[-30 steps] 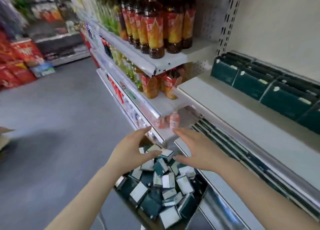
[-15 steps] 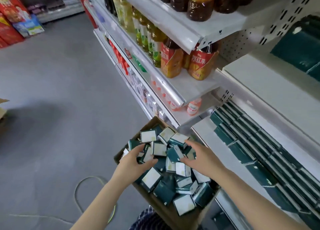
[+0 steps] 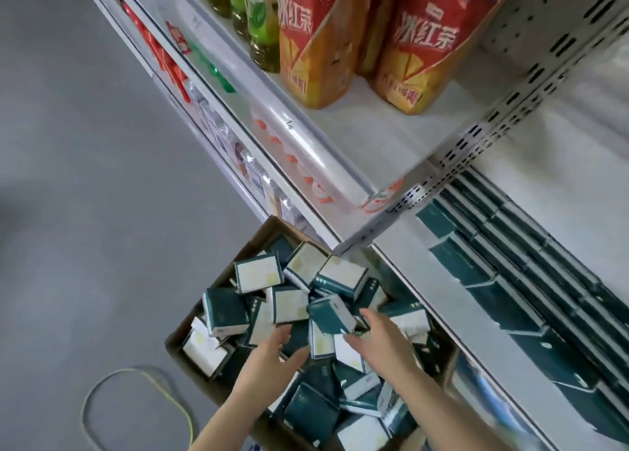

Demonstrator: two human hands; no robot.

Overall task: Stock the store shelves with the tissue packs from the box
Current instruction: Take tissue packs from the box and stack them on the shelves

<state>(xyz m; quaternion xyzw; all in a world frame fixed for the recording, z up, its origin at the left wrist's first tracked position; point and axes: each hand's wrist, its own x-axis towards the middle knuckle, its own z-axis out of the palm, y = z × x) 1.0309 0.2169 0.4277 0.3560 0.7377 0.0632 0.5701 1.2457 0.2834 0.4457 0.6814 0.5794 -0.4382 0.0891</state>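
Fingers (image 3: 284,335) of the left hand (image 3: 272,358) are spread and relaxed, palm down just above the loose tissue packs (image 3: 258,273) heaped in the cardboard box (image 3: 223,273). On the right hand (image 3: 381,345), the fingers and thumb pinch the near end of one dark green tissue pack (image 3: 332,314), which sits tilted above the heap near the middle of the box. The other packs lie jumbled at every angle, some showing green faces and some white.

The box stands on the grey floor (image 3: 85,178), pressed against the foot of the white metal shelving. To its right, the lower shelf (image 3: 408,256) carries shelved packs (image 3: 510,280) in tidy rows along its back, with its front edge bare. The shelf above holds iced tea bottles (image 3: 418,59) with red and orange labels at its right end, beside green-labelled bottles (image 3: 258,25). A yellowish cable (image 3: 163,382) loops on the floor left of the box.
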